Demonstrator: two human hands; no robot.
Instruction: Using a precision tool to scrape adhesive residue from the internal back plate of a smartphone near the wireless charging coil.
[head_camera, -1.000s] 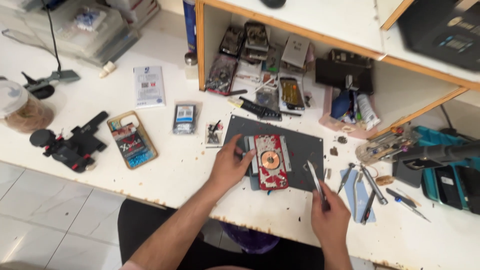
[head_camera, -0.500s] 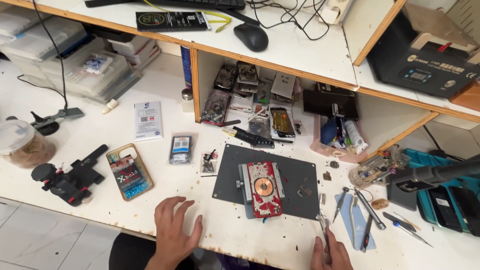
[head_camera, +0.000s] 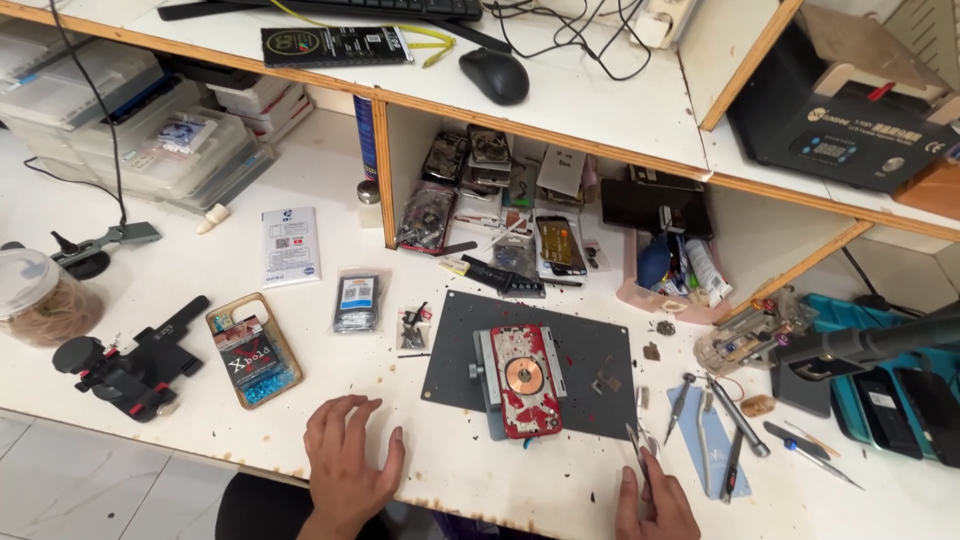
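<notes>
An opened red phone back (head_camera: 526, 380) with a copper coil in its middle sits clamped in a grey holder on a dark work mat (head_camera: 590, 352). My left hand (head_camera: 350, 465) lies flat on the white bench, fingers spread, left of the mat and apart from the phone. My right hand (head_camera: 655, 500) is at the bench's front edge, holding thin metal tweezers (head_camera: 637, 440) with the tips pointing up toward the mat's right corner.
Screwdrivers and picks (head_camera: 725, 430) lie right of the mat on a blue pad. A small parts packet (head_camera: 356, 302), a tin (head_camera: 252, 350) and a black clamp tool (head_camera: 130, 365) lie left. Shelf cubbies (head_camera: 500, 200) behind hold several phone parts.
My left hand came off the phone and moved down-left onto the bare bench. My right hand drew back toward the front edge, still with the tweezers. The view has tilted up.
</notes>
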